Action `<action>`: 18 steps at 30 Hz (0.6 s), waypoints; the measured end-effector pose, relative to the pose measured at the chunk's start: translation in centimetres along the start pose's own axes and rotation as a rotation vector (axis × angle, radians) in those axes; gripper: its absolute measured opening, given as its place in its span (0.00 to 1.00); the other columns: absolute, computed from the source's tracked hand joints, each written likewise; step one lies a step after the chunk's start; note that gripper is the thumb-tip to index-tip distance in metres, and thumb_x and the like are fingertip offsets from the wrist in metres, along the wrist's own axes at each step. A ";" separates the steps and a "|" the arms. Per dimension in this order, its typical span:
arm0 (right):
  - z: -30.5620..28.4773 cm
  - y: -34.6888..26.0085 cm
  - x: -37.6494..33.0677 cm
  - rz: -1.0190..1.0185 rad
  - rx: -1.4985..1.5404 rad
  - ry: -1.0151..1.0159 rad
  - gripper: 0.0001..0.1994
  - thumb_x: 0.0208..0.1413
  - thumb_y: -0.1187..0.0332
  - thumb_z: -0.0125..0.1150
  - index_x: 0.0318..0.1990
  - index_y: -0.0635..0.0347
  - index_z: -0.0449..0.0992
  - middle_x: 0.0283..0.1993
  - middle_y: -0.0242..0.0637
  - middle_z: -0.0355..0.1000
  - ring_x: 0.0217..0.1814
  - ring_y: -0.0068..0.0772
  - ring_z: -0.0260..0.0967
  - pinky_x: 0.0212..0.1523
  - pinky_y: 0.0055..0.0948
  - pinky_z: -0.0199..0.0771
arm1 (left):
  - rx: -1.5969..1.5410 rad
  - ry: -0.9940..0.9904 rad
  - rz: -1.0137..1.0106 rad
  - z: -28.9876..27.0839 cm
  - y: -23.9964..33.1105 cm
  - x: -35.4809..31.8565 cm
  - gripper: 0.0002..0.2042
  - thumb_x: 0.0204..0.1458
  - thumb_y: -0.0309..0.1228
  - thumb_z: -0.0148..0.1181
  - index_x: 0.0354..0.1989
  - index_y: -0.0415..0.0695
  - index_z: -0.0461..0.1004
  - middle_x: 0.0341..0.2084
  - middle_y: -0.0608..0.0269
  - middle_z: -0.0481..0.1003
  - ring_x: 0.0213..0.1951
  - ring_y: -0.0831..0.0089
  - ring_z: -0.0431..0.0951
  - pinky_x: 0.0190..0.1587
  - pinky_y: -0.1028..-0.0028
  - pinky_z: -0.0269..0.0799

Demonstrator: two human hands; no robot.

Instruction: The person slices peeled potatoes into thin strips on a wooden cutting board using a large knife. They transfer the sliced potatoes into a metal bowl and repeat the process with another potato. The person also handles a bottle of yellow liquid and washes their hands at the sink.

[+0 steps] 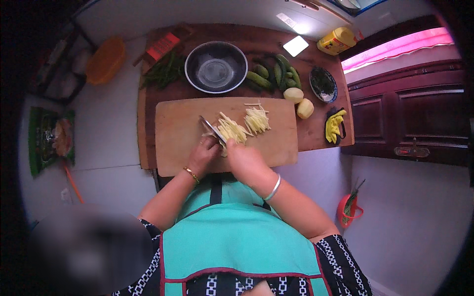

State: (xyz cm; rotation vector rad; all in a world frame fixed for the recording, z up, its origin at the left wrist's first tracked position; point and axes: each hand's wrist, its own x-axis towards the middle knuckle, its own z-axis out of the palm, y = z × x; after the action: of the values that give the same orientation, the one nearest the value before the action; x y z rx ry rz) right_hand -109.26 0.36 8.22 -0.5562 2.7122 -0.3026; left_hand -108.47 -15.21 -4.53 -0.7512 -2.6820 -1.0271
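My right hand (243, 160) grips a kitchen knife (213, 129), its blade slanting up and left across the wooden cutting board (177, 116). The handle is mostly hidden in my fist. Left of the blade, my left hand (204, 155) rests with curled fingertips on pale potato slices (208, 133), which it partly covers. Against the blade's right side lies a loose heap of potato strips (233, 129). A second heap of potato strips (257, 120) sits farther right on the board. Two peeled potatoes (305, 108) lie beyond the board's far right corner.
Behind the board stands a dark metal bowl (216, 66) with green vegetables (167, 71) on its left and cucumbers (281, 71) on its right. Farther right are a patterned dish of greens (323, 84), a yellow container (338, 41) and a yellow-and-black cloth-like item (335, 126).
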 end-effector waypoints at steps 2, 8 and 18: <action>3.3 1.0 -0.5 0.025 -0.050 0.046 0.07 0.53 0.74 0.46 0.39 0.64 0.62 0.28 0.46 0.71 0.26 0.48 0.74 0.23 0.40 0.75 | -0.037 0.080 0.032 0.4 -0.2 0.2 0.07 0.42 0.26 0.56 0.32 0.48 0.73 0.41 0.62 0.71 0.46 0.62 0.72 0.39 0.68 0.74; 4.5 1.6 0.2 -0.019 -0.012 0.081 0.08 0.53 0.74 0.45 0.40 0.65 0.62 0.31 0.49 0.71 0.27 0.49 0.73 0.23 0.41 0.74 | 0.035 0.114 0.113 -0.6 0.2 -0.1 0.08 0.41 0.26 0.56 0.32 0.48 0.73 0.40 0.64 0.72 0.46 0.64 0.72 0.38 0.70 0.74; -0.6 -0.9 0.5 0.044 0.019 -0.110 0.11 0.51 0.72 0.48 0.41 0.66 0.61 0.33 0.54 0.71 0.29 0.55 0.72 0.26 0.47 0.71 | 0.032 -0.032 -0.010 -0.8 0.1 -1.5 0.12 0.43 0.27 0.54 0.39 0.49 0.73 0.42 0.67 0.72 0.47 0.66 0.71 0.36 0.70 0.74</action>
State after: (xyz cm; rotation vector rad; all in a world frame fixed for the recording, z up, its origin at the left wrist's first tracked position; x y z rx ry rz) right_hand -109.65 -0.54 8.88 -0.4924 2.6092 -0.2785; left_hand -107.19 -16.25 -4.41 -0.7550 -2.7258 -0.9800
